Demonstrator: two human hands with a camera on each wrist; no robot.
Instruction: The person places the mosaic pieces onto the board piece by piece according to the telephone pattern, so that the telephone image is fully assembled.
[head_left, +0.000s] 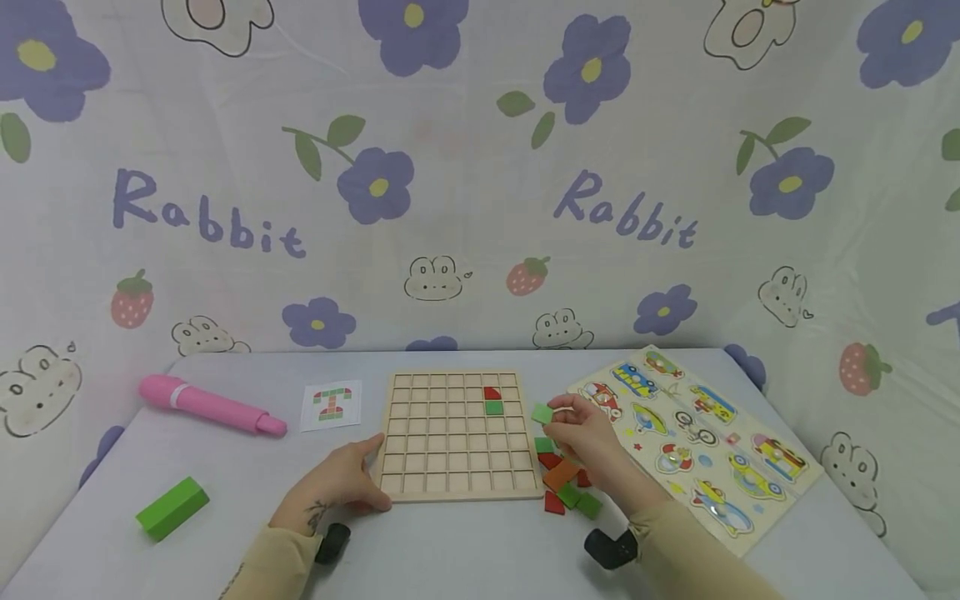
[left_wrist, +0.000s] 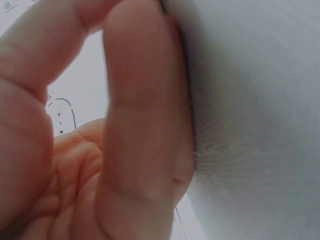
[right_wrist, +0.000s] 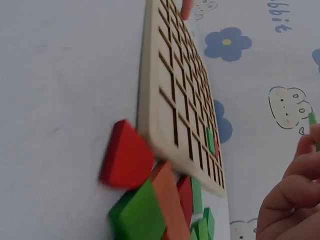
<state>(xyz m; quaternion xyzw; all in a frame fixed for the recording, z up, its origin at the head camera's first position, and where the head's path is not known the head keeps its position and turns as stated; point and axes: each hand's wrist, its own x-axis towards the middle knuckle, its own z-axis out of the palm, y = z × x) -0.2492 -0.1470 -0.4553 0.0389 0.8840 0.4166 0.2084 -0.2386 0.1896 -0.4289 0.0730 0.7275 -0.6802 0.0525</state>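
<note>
A wooden grid board (head_left: 447, 437) lies in the middle of the table. In its upper right cells sit a red rounded piece (head_left: 492, 392) and, just below it, a green square tile (head_left: 494, 407). My right hand (head_left: 587, 433) pinches another green square tile (head_left: 542, 413) off the board's right edge. With thumb and fingers spread, my left hand (head_left: 345, 479) rests at the board's left edge and lower left corner. Beside the board's lower right side lie loose pieces: a green tile (head_left: 588, 505), an orange one (head_left: 561, 476), and a red one (right_wrist: 127, 162), among several others.
A pattern card (head_left: 331, 405) with a red and green figure lies left of the board. Farther left are a pink toy microphone (head_left: 213, 405) and a green block (head_left: 172, 508). A vehicle picture puzzle (head_left: 705, 450) lies under and beyond the right forearm.
</note>
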